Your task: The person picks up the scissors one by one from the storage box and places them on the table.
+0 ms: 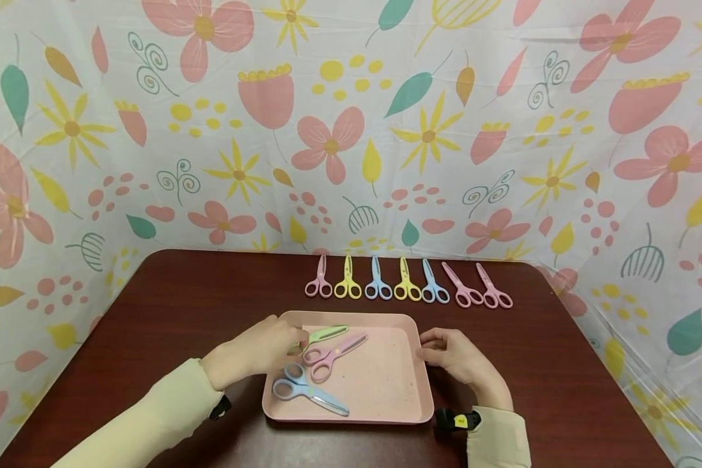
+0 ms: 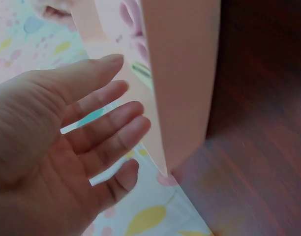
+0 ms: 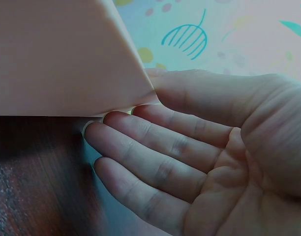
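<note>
A shallow pink tray [image 1: 380, 318] stands on the table in front of me. In its left part lie blue scissors [image 1: 312, 392], pink scissors [image 1: 330, 356] and green scissors [image 1: 329, 333]. Over the tray's left rim reaches my left hand [image 1: 263, 348], nearest the green scissors, whose handles it partly hides. In the left wrist view its fingers [image 2: 113, 115] are spread and loosely bent, with nothing between them and the thumb. My right hand [image 1: 459, 357] holds the tray's right rim. In the right wrist view the thumb [image 3: 199, 93] laps over the rim, with the fingers outside it.
Along the back of the dark brown table [image 1: 199, 305] runs a row of several pink, yellow and blue scissors [image 1: 406, 283]. A flower-print cloth [image 1: 339, 182] hangs behind the table and along its sides.
</note>
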`<state>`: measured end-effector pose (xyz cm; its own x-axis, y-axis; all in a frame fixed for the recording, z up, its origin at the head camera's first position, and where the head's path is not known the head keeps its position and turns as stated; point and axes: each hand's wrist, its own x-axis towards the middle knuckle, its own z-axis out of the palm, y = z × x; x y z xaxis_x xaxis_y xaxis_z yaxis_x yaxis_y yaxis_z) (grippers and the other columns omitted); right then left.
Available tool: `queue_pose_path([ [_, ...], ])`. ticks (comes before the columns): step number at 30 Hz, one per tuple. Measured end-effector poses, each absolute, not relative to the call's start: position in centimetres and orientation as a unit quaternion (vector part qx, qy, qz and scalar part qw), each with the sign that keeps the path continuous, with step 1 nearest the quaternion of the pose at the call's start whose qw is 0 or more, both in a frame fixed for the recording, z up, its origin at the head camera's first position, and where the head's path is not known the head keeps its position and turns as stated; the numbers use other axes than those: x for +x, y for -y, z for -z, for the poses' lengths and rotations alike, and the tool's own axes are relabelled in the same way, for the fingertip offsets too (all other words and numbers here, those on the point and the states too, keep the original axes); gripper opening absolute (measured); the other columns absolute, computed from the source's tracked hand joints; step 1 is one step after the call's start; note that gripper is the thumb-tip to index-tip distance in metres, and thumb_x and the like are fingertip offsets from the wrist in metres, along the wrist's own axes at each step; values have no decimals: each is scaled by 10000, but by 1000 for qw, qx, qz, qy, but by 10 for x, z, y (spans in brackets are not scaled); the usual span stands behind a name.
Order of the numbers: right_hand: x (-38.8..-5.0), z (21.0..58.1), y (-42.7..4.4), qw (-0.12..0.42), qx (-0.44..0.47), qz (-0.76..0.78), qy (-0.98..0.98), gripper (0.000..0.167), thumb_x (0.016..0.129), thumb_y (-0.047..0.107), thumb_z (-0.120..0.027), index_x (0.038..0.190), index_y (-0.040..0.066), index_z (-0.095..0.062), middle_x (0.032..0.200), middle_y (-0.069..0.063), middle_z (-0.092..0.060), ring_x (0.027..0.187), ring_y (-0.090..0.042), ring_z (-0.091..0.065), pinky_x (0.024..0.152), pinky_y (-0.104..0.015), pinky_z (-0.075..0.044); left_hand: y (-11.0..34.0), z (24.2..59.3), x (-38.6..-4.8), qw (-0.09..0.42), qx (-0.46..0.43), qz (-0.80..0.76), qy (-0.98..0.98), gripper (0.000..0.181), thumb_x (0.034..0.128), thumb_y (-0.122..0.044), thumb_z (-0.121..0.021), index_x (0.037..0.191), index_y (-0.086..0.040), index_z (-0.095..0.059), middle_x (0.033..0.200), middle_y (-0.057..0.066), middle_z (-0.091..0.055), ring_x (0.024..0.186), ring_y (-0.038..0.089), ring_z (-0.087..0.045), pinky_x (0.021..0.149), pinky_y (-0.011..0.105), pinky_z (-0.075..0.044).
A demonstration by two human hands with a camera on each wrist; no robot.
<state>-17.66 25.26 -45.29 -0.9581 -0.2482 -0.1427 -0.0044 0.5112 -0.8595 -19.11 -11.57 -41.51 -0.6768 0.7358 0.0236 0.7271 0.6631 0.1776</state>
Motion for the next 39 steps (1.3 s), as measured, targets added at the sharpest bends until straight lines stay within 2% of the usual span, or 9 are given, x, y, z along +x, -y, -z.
queue_pose_path([
  [3,-177,452,-253,125,-74,490,-860,259,900,74,-683,1105,-78,-635,965,-149,-695,848,-216,-666,763,-370,-540,113,417,-186,10,423,-61,-904,130,771,-193,-804,776,-187,-674,676,-101,-467,665,85,-440,642,358,-392],
  [10,-177,453,-253,132,-68,492,-858,268,903,86,-685,1112,-74,-635,964,-141,-695,846,-213,-663,760,-367,-536,111,424,-176,-2,439,-19,-898,125,737,-186,-823,775,-204,-705,713,-104,-498,762,118,-519,727,393,-427],
  [15,-177,454,-254,134,-69,496,-855,274,906,87,-683,1119,-76,-632,969,-143,-694,850,-219,-663,757,-377,-540,110,427,-171,-6,435,4,-900,145,718,-221,-830,759,-201,-692,721,-89,-482,765,129,-473,748,374,-417],
  [20,-178,455,-254,133,-73,502,-851,272,909,82,-678,1121,-82,-630,982,-162,-693,856,-227,-667,760,-380,-541,108,426,-168,-1,436,36,-899,223,664,-246,-854,665,-214,-633,738,-76,-464,760,141,-422,741,360,-407],
  [31,-177,455,-254,132,-75,498,-854,278,905,88,-685,1120,-79,-629,977,-150,-694,859,-219,-667,759,-370,-541,107,432,-163,28,426,64,-902,258,666,-241,-880,818,-187,-679,836,-50,-534,834,141,-501,810,389,-417],
  [39,-178,454,-254,132,-74,500,-852,280,901,83,-689,1120,-81,-630,980,-153,-693,860,-225,-668,758,-372,-542,106,436,-160,-6,424,71,-903,274,634,-212,-868,816,-183,-665,849,-42,-546,867,158,-508,825,406,-402],
])
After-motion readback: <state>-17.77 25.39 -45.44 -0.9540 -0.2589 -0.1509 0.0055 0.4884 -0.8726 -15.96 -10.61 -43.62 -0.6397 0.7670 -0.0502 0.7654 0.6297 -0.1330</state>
